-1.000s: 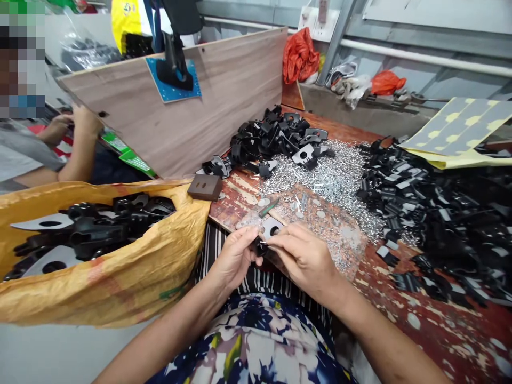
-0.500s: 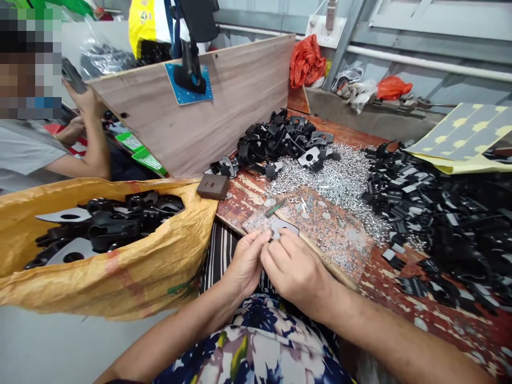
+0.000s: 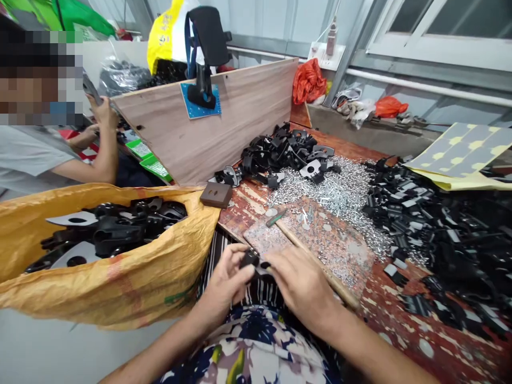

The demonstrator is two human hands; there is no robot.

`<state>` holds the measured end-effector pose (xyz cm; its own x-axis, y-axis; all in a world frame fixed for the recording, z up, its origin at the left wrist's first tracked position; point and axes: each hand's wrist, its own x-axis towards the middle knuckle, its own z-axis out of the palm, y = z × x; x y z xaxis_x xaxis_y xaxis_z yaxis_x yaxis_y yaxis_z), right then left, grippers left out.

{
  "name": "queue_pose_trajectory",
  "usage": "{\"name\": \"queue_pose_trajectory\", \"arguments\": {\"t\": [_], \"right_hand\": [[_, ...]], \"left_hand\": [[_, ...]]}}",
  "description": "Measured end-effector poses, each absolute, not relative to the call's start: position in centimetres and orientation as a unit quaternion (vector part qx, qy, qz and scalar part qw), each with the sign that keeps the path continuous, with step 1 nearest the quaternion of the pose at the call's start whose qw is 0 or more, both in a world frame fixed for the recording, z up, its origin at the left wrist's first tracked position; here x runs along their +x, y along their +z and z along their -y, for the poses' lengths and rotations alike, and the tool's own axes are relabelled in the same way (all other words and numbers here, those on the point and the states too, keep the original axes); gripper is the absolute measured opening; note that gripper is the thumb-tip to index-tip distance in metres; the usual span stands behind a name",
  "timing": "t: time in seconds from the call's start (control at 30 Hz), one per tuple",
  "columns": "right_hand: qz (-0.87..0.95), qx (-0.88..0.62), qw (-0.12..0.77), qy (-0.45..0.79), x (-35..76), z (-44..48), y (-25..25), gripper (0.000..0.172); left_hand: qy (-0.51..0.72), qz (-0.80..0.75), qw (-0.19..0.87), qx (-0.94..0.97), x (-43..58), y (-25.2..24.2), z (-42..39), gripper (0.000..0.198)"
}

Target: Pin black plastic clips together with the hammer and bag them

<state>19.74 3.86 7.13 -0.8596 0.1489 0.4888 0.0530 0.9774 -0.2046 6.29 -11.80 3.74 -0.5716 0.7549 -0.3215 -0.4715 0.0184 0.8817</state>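
Observation:
A small black plastic clip piece (image 3: 250, 259) with a grey face is held over my lap, at the near edge of the bench. My left hand (image 3: 229, 281) is closed on its left side, thumb below and fingers above. The fingertips of my right hand (image 3: 300, 280) pinch its right end, slightly blurred. Just beyond my hands a hammer (image 3: 316, 258) with a wooden handle lies across a speckled stone slab (image 3: 344, 250). A few loose pins (image 3: 308, 214) rest on the slab.
Metal pins (image 3: 340, 184) spread behind the slab, beside a heap of black clip parts (image 3: 280, 152). More black parts (image 3: 452, 245) cover the right side. A yellow sack (image 3: 160, 272) of parts and a brown block (image 3: 216, 195) are at left. A co-worker (image 3: 40, 149) sits beyond a wooden board (image 3: 248, 114).
My hands have drawn nearer to my body and slightly apart, turning the clip piece so its black side shows. The camera view has tilted up a little.

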Motion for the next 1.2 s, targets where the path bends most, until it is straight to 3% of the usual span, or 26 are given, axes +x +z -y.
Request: {"name": "queue_pose_trajectory", "arguments": {"t": [0.2,0.4,0.57,0.67,0.77,0.9,1.07,1.2], "right_hand": [[0.965,-0.223,0.07,-0.121,20.1,-8.8,6.1,0.02],[0.965,-0.247,0.015,-0.09,20.4,-9.3,5.5,0.015],[0.971,-0.184,0.153,0.009,23.0,-8.4,8.6,0.05],[0.954,-0.17,0.233,0.083,23.2,-7.3,9.5,0.059],[0.951,-0.161,0.234,0.124,22.0,-6.2,7.7,0.058],[0.972,-0.159,0.143,0.094,20.6,-5.8,5.5,0.05],[0.963,-0.172,0.182,0.1,21.5,-6.4,6.8,0.049],[0.971,-0.16,0.18,-0.001,22.4,-7.5,4.7,0.044]], "left_hand": [[0.623,-0.672,0.374,0.139,2.7,4.6,12.8,0.041],[0.605,-0.696,0.305,0.237,2.3,1.5,7.9,0.041],[0.555,-0.747,0.225,0.289,1.5,-0.2,6.4,0.047],[0.549,-0.758,0.208,0.283,1.4,-0.6,6.5,0.048],[0.548,-0.763,0.194,0.283,1.5,-0.9,6.5,0.047],[0.552,-0.759,0.191,0.288,1.5,-1.2,6.5,0.048],[0.553,-0.755,0.199,0.291,1.5,-1.6,6.2,0.05],[0.539,-0.755,0.2,0.317,1.6,0.5,6.7,0.049]]}}
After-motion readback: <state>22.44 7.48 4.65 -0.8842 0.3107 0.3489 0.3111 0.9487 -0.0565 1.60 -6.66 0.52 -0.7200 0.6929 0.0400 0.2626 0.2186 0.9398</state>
